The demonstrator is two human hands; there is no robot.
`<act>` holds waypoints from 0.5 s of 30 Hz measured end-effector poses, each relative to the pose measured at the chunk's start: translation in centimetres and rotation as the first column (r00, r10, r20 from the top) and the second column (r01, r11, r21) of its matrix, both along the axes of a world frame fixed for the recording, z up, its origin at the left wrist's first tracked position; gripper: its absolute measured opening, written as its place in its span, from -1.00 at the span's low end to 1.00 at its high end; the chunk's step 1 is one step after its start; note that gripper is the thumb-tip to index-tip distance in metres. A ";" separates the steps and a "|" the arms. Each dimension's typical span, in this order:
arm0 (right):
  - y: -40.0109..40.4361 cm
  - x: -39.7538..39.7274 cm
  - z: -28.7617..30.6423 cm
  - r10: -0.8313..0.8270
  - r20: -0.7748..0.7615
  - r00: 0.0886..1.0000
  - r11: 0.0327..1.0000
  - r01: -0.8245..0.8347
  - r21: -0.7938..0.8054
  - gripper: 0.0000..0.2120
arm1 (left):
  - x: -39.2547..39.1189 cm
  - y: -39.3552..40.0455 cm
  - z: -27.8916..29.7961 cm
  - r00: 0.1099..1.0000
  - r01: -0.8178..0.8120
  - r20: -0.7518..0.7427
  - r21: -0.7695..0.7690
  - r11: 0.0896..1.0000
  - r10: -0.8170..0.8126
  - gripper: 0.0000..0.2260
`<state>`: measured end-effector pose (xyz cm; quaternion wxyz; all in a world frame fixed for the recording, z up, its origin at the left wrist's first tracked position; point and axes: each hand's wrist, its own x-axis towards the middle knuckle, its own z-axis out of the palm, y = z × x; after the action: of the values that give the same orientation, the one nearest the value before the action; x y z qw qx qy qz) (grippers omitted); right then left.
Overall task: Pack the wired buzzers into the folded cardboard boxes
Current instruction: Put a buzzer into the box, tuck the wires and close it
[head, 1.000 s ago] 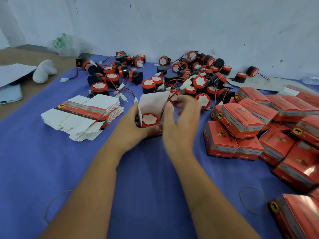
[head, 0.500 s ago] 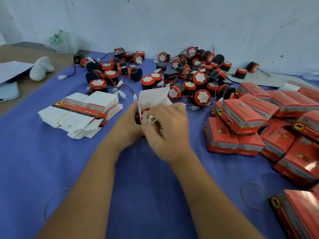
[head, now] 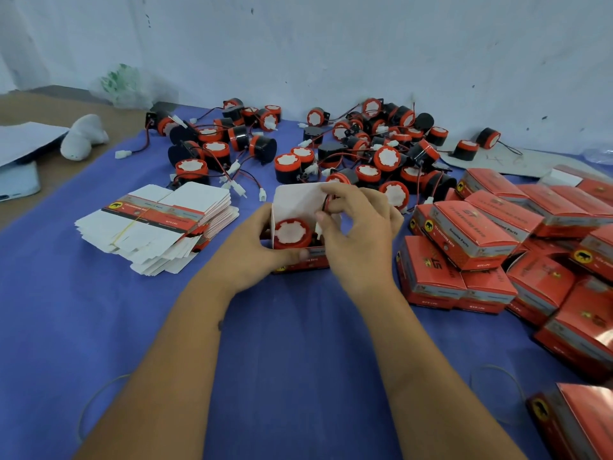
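Note:
An open cardboard box (head: 300,202) with a white inside and red outside stands on the blue cloth in the middle. Inside it lies a buzzer (head: 292,233) with a red rim and white face. My left hand (head: 257,249) grips the box's left and front side. My right hand (head: 360,234) hovers over the box's right part and pinches the buzzer's red and black wire (head: 326,202) with its white plug. A heap of loose wired buzzers (head: 374,151) lies behind the box.
A bundle of flat unfolded boxes (head: 159,224) lies to the left. Several closed red boxes (head: 474,234) are piled on the right. A white object (head: 83,139) and papers (head: 26,141) sit at far left. A wall stands behind. Loose rubber bands (head: 497,398) lie on the cloth.
My right hand brought the wire over from the heap to the box, covered the opening for a moment, and has now lifted, showing the buzzer inside. The left hand kept holding the box.

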<state>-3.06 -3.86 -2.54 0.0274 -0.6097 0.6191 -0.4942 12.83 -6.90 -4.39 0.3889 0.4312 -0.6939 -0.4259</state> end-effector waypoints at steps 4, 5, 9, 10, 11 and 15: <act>0.4 -0.3 -0.4 -0.056 -0.245 0.968 0.987 0.017 -0.160 -0.72 | 0.0 0.0 0.0 1.000 -0.010 -0.008 0.007 1.000 0.010 -0.43; 0.4 -0.5 -0.7 -0.068 -0.279 0.958 0.976 0.006 -0.216 -0.80 | -0.1 0.0 -0.1 1.000 -0.016 -0.017 0.010 1.000 0.016 -0.44; 0.4 -0.9 -1.2 0.102 -0.186 0.977 0.983 -0.128 -0.134 -0.91 | -0.3 0.3 -0.1 0.999 -0.025 -0.044 0.026 0.999 0.026 -0.59; 0.4 -0.9 -1.1 0.133 -0.169 0.977 0.981 -0.154 -0.115 -0.91 | -0.4 0.4 0.0 0.996 -0.022 -0.089 0.048 0.999 0.026 -0.66; 0.3 -0.8 -1.1 0.166 -0.168 0.972 0.979 -0.183 -0.093 -0.91 | -0.5 0.4 0.1 0.991 -0.020 -0.133 0.074 0.997 0.030 -0.72; 0.3 -0.3 -1.0 0.222 -0.197 0.955 0.971 -0.236 -0.046 -0.83 | -1.1 0.2 -0.3 0.994 -0.104 -0.027 0.067 0.992 0.106 -0.78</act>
<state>-3.39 -3.56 -3.56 0.0039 -0.7224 0.5267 -0.4480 11.75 -6.69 -4.71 0.4070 0.4732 -0.6499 -0.4336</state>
